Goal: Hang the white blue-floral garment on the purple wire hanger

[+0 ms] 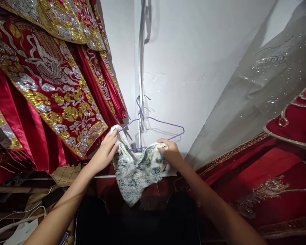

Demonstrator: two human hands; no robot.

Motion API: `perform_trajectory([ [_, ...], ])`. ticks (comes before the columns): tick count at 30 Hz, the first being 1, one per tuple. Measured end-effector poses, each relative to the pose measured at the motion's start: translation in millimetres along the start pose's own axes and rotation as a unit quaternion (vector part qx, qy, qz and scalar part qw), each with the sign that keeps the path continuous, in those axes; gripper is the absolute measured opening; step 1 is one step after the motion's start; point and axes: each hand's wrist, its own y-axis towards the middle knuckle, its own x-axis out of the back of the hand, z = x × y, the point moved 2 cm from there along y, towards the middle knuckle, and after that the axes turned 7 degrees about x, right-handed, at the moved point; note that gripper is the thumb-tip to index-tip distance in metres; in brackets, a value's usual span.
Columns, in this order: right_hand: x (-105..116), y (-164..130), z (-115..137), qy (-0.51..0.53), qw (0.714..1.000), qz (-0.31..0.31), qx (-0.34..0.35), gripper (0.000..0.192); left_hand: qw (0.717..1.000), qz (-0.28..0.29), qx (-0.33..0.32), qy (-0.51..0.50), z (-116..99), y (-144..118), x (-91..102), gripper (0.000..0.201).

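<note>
White top point(139, 177) with blue-green print at lower centre, purple hanger point(142, 116), red robe point(53, 92) with gold and silver flowers upper left

One left grip point(108, 147) and one right grip point(171, 152); one floral garment point(132, 180); one purple hanger point(168, 123). On the right, one sheer pale cloth point(229, 98); on the left, red embroidered pieces point(70, 114) overlap, their count unclear.
</note>
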Motion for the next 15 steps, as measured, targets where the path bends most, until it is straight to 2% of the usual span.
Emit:
perform_trajectory([
  [3,-1,-8,13,0.045,0.997,0.053,0.02,0.025,0.998,-0.018,0.03,-0.045,8,29,-1.8,0.03],
  [5,10,-10,19,0.04,0.996,0.07,0.033,0.038,0.996,-0.037,0.045,-0.07,16,39,-2.4,0.035],
  [6,19,-10,20,0.028,0.997,0.06,0.029,0.047,0.995,-0.046,0.045,-0.076,20,41,-2.3,0.037],
  [8,42,-8,18,-0.001,1.0,-0.017,0.011,0.069,0.995,-0.058,0.034,-0.073,23,40,-0.4,0.036],
  [10,67,-3,14,-0.031,0.993,-0.118,0.003,0.082,0.997,-0.054,0.02,-0.06,22,37,4.2,0.034],
  [12,90,7,10,-0.061,0.985,-0.16,0.001,0.072,0.998,-0.041,0.005,-0.043,17,36,11.0,0.034],
  [13,99,13,10,-0.07,0.986,-0.149,-0.005,0.058,0.999,-0.036,0.001,-0.031,15,36,14.7,0.035],
  [15,111,25,13,-0.046,0.995,-0.078,-0.029,0.024,0.999,-0.048,0.005,-0.007,15,39,21.7,0.036],
])
